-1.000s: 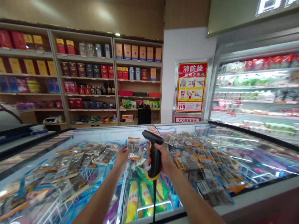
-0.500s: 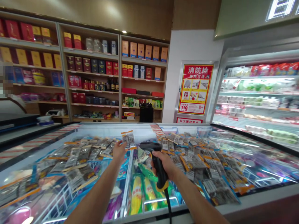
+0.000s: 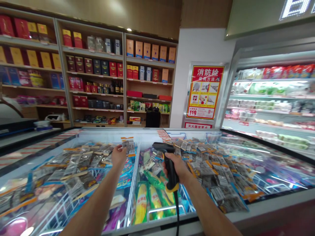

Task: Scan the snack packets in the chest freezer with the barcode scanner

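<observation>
Between the fingers of my left hand [image 3: 119, 156] is a small plastic snack packet [image 3: 128, 146] with orange edges and a label facing me. My right hand [image 3: 177, 167] wraps round the grip of a black and yellow barcode scanner [image 3: 171, 170], its head pointing left toward the packet and its cable hanging down. Both hands are above an open chest freezer [image 3: 145, 130]. Similar packets lie heaped to the left [image 3: 76, 164] and to the right [image 3: 216, 170]. Under the scanner, yellow and green corn packs [image 3: 142, 203] rest in a wire basket.
White wire dividers [image 3: 133, 186] split the freezer, and glass lids [image 3: 273, 164] cover its sides. Shelves of boxed goods [image 3: 95, 59] line the back wall beside a red fire hydrant poster [image 3: 205, 91]. A lit refrigerated display [image 3: 273, 105] stands at right. Part of a person [image 3: 10, 108] shows at far left.
My left hand has moved left with the packet. The scanner in my right hand has shifted slightly right and up, so the gap between the two is wider.
</observation>
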